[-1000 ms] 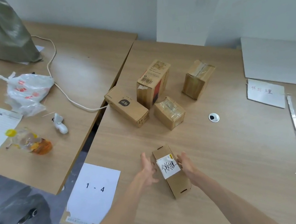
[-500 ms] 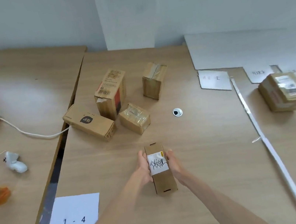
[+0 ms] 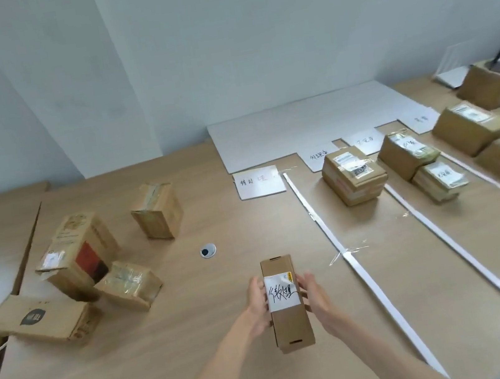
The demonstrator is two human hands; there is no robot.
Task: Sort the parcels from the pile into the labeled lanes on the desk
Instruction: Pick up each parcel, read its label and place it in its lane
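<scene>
Head turned within the last second from the pile toward the taped lanes, for lane-matching: labelled parcel low over the desk, left of the first white strip, clasped between my left hand and right hand, fingers curled against its long sides.

One head-worn wide-angle camera supplies the only view. It looks forward and down across the desk from above its near edge and faces the wall, which fills the upper half of the frame. The left hand and right hand, holding a parcel, sit closest to the lens at lower centre. The pile lies farther off at middle left. The lane strips run from centre to lower right. The right edge of the frame is blurred.
</scene>
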